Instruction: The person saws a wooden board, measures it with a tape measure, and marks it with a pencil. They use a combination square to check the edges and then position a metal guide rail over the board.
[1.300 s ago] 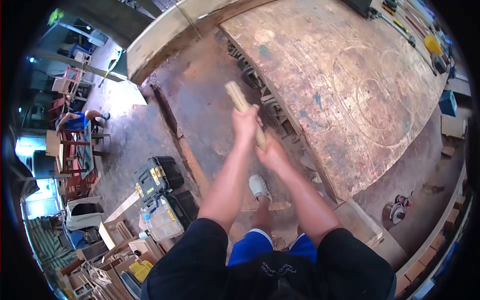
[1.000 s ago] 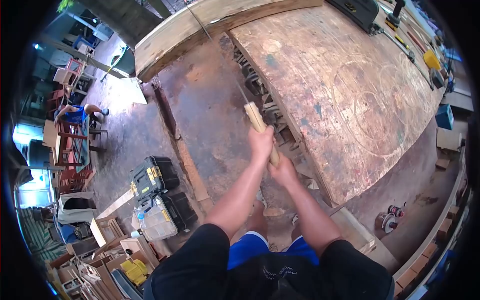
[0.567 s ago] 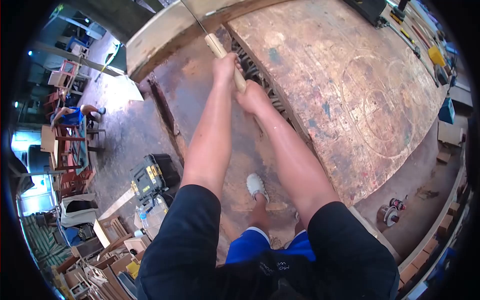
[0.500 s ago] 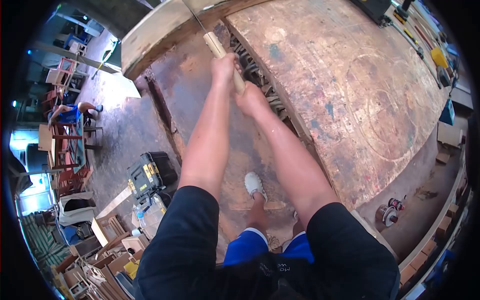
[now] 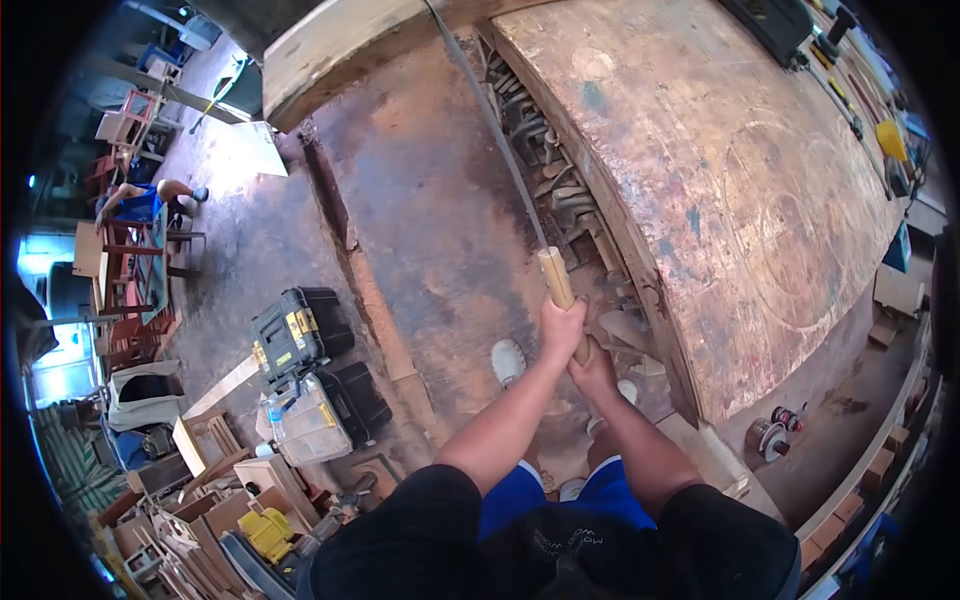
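Both hands grip the round wooden handle (image 5: 554, 272) of a long saw. Its narrow metal blade (image 5: 492, 120) runs up and away from me to a thick wooden beam (image 5: 345, 50) at the top; I cannot make out teeth. My left hand (image 5: 564, 320) is wrapped round the handle nearer the blade. Just behind it, closer to my body, my right hand (image 5: 594, 370) is closed round the handle's lower end. Fingers partly hide the handle.
A large worn wooden table (image 5: 740, 200) stands on my right, with several clamp-like tools (image 5: 560, 190) along its left side. Black toolboxes (image 5: 300, 335) lie on the left floor. Wood offcuts (image 5: 190, 540) crowd the lower left. Another person (image 5: 150, 205) sits far left.
Both hands have pulled the handle down toward my body and slightly right, away from the beam. Much more of the blade now shows.
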`<control>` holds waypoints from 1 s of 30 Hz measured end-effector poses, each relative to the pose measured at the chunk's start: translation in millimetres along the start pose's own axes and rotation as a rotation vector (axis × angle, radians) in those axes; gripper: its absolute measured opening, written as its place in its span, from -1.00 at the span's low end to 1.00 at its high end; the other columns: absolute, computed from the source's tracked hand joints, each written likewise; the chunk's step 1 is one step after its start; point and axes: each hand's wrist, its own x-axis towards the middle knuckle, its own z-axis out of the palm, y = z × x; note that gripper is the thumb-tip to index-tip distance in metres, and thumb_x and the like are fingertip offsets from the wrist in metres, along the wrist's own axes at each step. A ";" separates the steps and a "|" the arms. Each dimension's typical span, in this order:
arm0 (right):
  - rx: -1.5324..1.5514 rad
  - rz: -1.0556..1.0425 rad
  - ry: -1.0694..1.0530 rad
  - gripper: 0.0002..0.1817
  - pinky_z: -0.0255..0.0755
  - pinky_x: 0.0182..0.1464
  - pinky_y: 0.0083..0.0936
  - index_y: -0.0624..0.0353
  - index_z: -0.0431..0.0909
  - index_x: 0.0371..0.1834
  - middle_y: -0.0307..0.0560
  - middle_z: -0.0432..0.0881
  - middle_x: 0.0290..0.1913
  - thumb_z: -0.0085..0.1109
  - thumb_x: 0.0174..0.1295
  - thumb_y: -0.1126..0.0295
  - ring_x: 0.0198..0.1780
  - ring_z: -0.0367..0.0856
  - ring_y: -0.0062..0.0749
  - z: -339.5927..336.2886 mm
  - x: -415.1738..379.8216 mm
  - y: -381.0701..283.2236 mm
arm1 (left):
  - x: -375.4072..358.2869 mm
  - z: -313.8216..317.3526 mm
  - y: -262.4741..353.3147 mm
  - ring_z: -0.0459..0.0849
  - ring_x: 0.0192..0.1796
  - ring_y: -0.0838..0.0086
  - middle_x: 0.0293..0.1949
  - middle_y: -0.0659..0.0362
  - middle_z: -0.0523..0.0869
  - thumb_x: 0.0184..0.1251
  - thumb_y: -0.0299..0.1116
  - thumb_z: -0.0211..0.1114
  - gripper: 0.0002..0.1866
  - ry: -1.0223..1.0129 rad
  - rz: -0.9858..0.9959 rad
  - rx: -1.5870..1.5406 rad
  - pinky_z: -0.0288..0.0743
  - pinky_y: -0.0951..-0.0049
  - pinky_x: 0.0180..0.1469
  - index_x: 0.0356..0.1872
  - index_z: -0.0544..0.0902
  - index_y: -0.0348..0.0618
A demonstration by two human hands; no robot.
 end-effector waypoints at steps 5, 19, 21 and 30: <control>-0.031 -0.037 0.023 -0.60 0.51 -0.17 -0.08 0.21 0.51 -0.12 0.26 0.67 -0.25 0.30 0.10 0.16 -0.14 0.66 0.17 -21.0 -11.3 -11.7 | -9.5 8.7 7.8 0.58 -0.57 0.48 -0.61 0.17 0.58 0.16 -0.45 0.21 -0.89 -0.033 -0.022 0.013 0.43 0.43 -0.50 -0.47 0.51 -0.26; -0.160 0.013 -0.182 -0.53 0.51 -0.12 -0.07 0.16 0.48 0.01 0.26 0.66 -0.20 0.32 0.10 0.15 -0.10 0.64 0.19 -54.2 -80.9 63.9 | -103.0 -5.2 -66.4 0.66 -0.40 0.51 -0.48 0.14 0.70 0.08 -0.40 0.27 -0.83 -0.119 -0.099 0.107 0.52 0.37 -0.36 -0.38 0.66 -0.31; -0.023 -0.145 -0.097 -0.49 0.50 -0.14 -0.01 0.14 0.41 0.06 0.30 0.65 -0.19 0.28 0.16 0.07 -0.12 0.62 0.26 -41.4 -46.5 3.4 | -69.1 -7.4 22.9 0.63 -0.49 0.49 -0.58 0.19 0.63 0.15 -0.40 0.30 -0.87 -0.013 0.024 0.050 0.49 0.40 -0.42 -0.44 0.57 -0.26; 0.150 -0.397 0.073 -0.51 0.47 -0.13 -0.04 0.14 0.31 0.23 0.26 0.65 -0.22 0.12 0.34 0.14 -0.14 0.65 0.22 -89.7 10.8 -194.5 | 46.8 0.4 202.6 0.55 -0.59 0.51 -0.55 0.22 0.52 0.18 -0.47 0.24 -0.88 -0.132 0.129 -0.142 0.53 0.45 -0.56 -0.36 0.45 -0.20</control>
